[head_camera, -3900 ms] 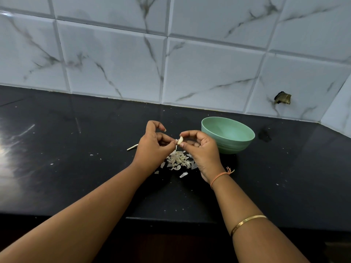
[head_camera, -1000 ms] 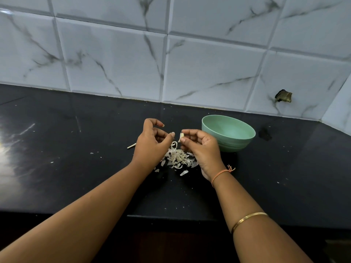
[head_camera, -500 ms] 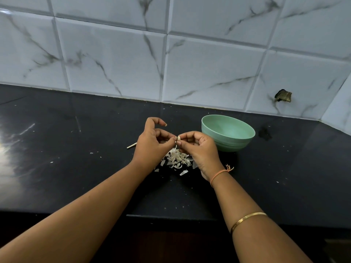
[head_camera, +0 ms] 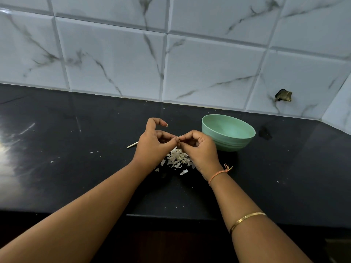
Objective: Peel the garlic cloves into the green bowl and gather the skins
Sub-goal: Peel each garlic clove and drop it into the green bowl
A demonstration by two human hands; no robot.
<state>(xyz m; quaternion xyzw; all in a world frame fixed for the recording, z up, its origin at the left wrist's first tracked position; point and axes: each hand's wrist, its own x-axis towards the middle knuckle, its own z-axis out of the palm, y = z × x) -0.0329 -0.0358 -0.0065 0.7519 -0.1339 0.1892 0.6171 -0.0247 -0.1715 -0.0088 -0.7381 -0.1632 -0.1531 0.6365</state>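
I see my left hand and right hand meeting fingertip to fingertip, both pinching the garlic clove (nearly hidden) above the skins on the black counter. The green bowl stands just beside the right hand.

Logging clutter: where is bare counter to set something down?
Bare counter left of the small stick and far right of the green bowl. Crowded around the skin pile beneath the left hand and right hand, up to the bowl.
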